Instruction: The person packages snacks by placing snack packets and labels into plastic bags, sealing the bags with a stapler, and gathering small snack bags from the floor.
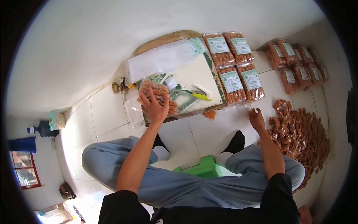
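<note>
My left hand (pixel 156 108) lies with its fingers spread on a clear plastic bag of brown snack pieces (pixel 151 89), at the left front of a low table (pixel 199 76). My right hand (pixel 256 118) is closed above the floor, just past the table's right front corner; a small pale thing shows at its fingertips, too small to name. Between them on the table are a green-handled cutter (pixel 202 96) and a small white piece (pixel 171 82). Flat clear bags (pixel 160 58) and green labels (pixel 197 46) lie at the back. Several filled, labelled packs (pixel 232 85) stand at the table's right.
More labelled packs (pixel 289 76) are stacked on the floor against the right wall. A large heap of small snack packets (pixel 298 138) lies to the right of my right hand. A green stool (pixel 205 168) is between my legs. A water bottle (pixel 46 128) is at the far left.
</note>
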{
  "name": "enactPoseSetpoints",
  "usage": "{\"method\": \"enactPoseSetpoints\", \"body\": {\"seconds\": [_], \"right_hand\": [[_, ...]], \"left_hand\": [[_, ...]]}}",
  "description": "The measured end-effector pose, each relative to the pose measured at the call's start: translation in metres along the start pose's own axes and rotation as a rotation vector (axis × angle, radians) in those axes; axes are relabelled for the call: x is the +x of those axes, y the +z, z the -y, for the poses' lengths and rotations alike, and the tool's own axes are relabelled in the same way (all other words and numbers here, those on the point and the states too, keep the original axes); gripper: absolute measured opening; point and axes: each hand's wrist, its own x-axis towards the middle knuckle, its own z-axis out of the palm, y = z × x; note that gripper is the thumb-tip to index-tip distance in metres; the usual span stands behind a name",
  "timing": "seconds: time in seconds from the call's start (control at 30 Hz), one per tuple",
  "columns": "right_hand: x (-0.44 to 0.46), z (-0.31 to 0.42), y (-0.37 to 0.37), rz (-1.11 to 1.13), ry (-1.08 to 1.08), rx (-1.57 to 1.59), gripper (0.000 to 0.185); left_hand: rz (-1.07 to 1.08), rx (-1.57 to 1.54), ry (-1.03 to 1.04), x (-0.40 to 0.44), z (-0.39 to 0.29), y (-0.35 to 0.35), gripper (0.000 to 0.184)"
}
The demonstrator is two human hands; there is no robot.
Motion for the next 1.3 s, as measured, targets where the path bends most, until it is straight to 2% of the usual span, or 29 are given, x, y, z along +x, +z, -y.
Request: {"method": "enactPoseSetpoints", "body": {"seconds": [0.07,0.1,0.17,0.2,0.23,0.3,0.4,0.43,0.53,0.6,0.63,0.7,0.83,0.97,1.03,1.17,1.3], "right_hand": [[-0.009,0.022,-0.027,0.274,-0.132,0.240,0.054],[-0.012,0.036,-0.037,0.276,-0.144,0.234,0.054],[-0.013,0.070,-0.060,0.603,-0.172,0.278,0.050],[-0.020,0.097,-0.078,0.722,-0.110,0.379,0.045],[-0.020,0.108,-0.077,0.720,-0.117,0.370,0.045],[-0.020,0.127,-0.076,0.954,-0.300,0.497,0.044],[-0.053,0.203,-0.110,0.908,-0.518,0.201,0.051],[-0.060,0.212,-0.102,0.896,-0.542,0.320,0.049],[-0.077,0.240,-0.097,0.860,-0.582,0.342,0.052],[-0.081,0.237,-0.069,0.575,-0.724,0.188,0.053],[-0.089,0.248,-0.073,0.573,-0.733,0.177,0.053],[-0.105,0.268,-0.080,0.445,-0.588,-0.068,0.058],[-0.112,0.279,-0.071,0.362,-0.616,-0.309,0.067],[-0.117,0.275,-0.063,0.306,-0.632,-0.359,0.064],[-0.126,0.280,-0.067,0.342,-0.515,-0.289,0.056],[-0.124,0.277,-0.067,0.446,-0.579,-0.406,0.048],[-0.122,0.277,-0.064,0.292,-0.593,-0.266,0.044]], "left_hand": [[0.025,-0.003,-0.009,0.001,-0.003,-0.002,0.094],[0.019,-0.006,-0.019,0.001,-0.002,-0.003,0.094],[0.030,-0.020,0.023,0.001,-0.002,-0.006,0.093],[0.044,-0.028,0.024,0.001,-0.003,-0.009,0.093],[0.039,-0.036,0.017,0.001,-0.002,-0.009,0.093],[0.048,-0.046,0.032,0.001,-0.001,-0.010,0.094],[0.050,-0.039,0.042,0.002,0.002,-0.012,0.094],[0.053,-0.030,0.059,0.002,0.003,-0.011,0.094],[0.058,-0.051,0.061,0.003,0.006,-0.012,0.093],[0.064,-0.069,0.056,0.003,0.007,-0.013,0.093],[0.067,-0.058,0.068,0.004,0.007,-0.013,0.093],[0.067,-0.054,0.072,0.004,0.008,-0.015,0.092],[0.071,-0.071,0.099,0.003,0.011,-0.016,0.092],[0.082,-0.050,0.104,0.004,0.011,-0.017,0.090],[0.081,-0.056,0.100,0.002,0.012,-0.017,0.090],[0.055,-0.071,0.109,0.002,0.011,-0.017,0.090],[0.046,-0.078,0.116,0.002,0.012,-0.017,0.091]]}}
